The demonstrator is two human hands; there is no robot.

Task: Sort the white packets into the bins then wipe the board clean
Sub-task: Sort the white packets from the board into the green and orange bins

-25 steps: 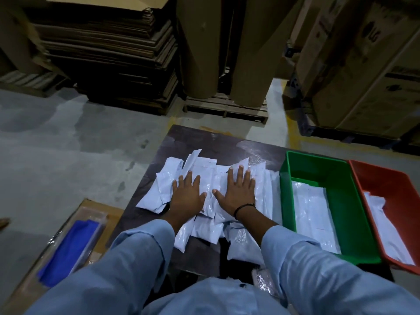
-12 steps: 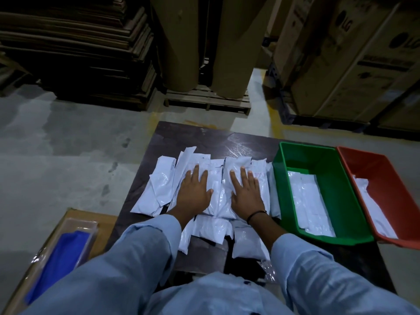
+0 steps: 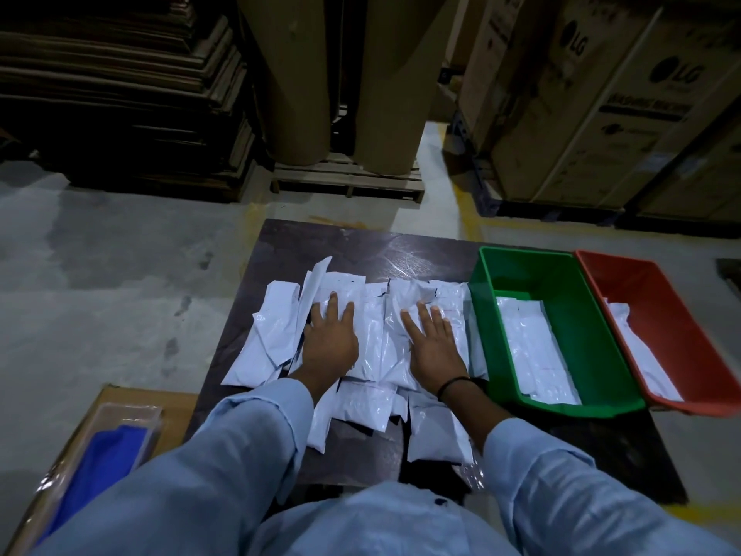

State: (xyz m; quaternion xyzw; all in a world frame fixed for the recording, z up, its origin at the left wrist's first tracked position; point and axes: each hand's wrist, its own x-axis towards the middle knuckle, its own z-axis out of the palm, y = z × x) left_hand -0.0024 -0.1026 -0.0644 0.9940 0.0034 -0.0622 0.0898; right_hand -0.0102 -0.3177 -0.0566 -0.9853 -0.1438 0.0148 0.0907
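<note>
Several white packets [image 3: 276, 339] lie spread in a loose heap on the dark board [image 3: 369, 246]. My left hand [image 3: 331, 343] rests flat on the heap's left half, fingers apart. My right hand [image 3: 435, 347], a black band at its wrist, lies flat on the right half, fingers spread. Neither hand grips a packet. To the right stands a green bin [image 3: 581, 315] with white packets [image 3: 533, 351] inside, and beside it a red bin [image 3: 657, 307] holding more white packets [image 3: 641, 355].
A blue cloth [image 3: 96, 471] in a clear tray sits on a cardboard sheet at lower left on the grey floor. Stacked cardboard [image 3: 120, 94], two brown rolls on a pallet [image 3: 349, 178] and large cartons [image 3: 601, 94] stand behind the board.
My hands have drifted apart on the heap, the left one leftward and the right one rightward, spreading the packets a little. The view has tilted slightly forward.
</note>
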